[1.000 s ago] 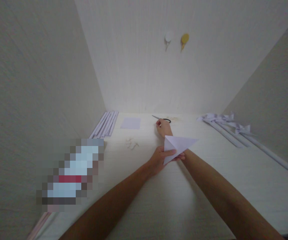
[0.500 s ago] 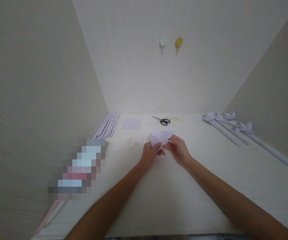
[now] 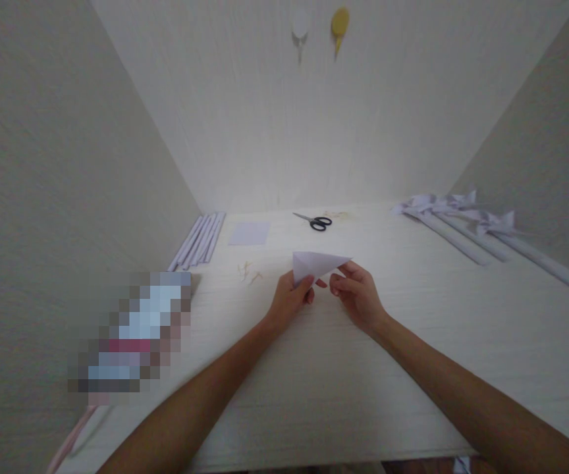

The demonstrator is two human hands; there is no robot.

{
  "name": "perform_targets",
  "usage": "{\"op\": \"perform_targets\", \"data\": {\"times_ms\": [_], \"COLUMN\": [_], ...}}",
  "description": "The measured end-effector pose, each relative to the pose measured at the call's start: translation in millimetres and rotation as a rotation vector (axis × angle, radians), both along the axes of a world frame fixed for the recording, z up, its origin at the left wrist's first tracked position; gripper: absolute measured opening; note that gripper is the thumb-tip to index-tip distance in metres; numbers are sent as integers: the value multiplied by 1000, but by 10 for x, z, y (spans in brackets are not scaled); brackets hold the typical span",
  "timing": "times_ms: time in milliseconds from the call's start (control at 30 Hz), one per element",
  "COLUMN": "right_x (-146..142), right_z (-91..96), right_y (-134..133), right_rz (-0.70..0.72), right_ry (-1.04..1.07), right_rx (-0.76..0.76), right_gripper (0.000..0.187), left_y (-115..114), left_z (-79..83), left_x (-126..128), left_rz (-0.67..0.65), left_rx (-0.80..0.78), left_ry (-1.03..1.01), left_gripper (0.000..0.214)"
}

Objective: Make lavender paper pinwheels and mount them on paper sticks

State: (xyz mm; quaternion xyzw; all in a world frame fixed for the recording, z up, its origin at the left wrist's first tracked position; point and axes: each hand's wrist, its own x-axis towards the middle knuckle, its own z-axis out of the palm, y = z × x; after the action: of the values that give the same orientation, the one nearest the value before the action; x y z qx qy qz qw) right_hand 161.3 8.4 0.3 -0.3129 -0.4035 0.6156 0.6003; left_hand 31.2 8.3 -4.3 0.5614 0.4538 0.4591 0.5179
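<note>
A folded white paper triangle (image 3: 317, 262) is held just above the pale table (image 3: 344, 368), both hands pinching it. My left hand (image 3: 290, 299) grips its left corner with closed fingers. Fingers curled, my right hand (image 3: 357, 293) holds its lower right edge. Black-handled scissors (image 3: 315, 222) lie beyond the paper near the back wall, apart from both hands.
A flat white paper square (image 3: 249, 233) and several rolled paper sticks (image 3: 198, 238) lie at the back left. Small pins (image 3: 247, 270) are scattered left of the hands. Paper pinwheels on sticks (image 3: 467, 224) lie at the right. A blurred patch (image 3: 134, 332) sits at the left.
My right hand came back from the scissors and took hold of the folded paper together with the left hand. The view has tilted downward a little.
</note>
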Motion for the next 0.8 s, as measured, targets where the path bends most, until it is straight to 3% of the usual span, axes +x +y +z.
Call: {"op": "perform_targets", "data": {"times_ms": [167,433,600,800], "right_x": [-21,-19,-16,-4], "right_z": [-3,15,21,18], "right_y": [-9,-4,4,16], "right_rz": [-19,-59,-97,-97], "right_ry": [66,45,27,32], "right_rx": [-55,-45,-69,-88], "right_gripper": [2,22,23,26], "left_y": [-17,-83,-72,-26], "left_z": [-7,65,21,-40], "left_x": [14,16,2,-13], "left_rz": [-20,-108,-100,-164], "left_rx": [15,94,64,-16], "left_ry": [38,2,36,-68], "left_gripper": [33,59,60,63]}}
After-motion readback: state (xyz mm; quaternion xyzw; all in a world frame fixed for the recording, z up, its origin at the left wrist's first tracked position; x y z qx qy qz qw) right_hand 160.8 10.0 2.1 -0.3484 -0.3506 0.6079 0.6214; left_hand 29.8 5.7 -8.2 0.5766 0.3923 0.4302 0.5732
